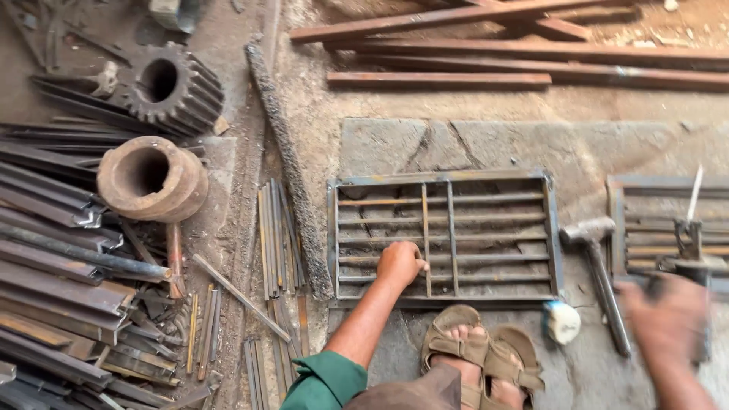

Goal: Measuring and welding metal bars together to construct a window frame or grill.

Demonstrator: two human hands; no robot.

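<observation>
Left hand (pixel 400 263) clenched on a thin vertical bar of the rusty rectangular steel grille (pixel 444 180) at centre floor; right hand (pixel 668 319), blurred at four o'clock, apparently gripping an electrode holder (pixel 689 247), grip not fully readable. Risk of burnt fingers so near any weld, or sandalled toes (pixel 465 334) at six o'clock struck by the steel hammer (pixel 600 266) at three o'clock.
</observation>
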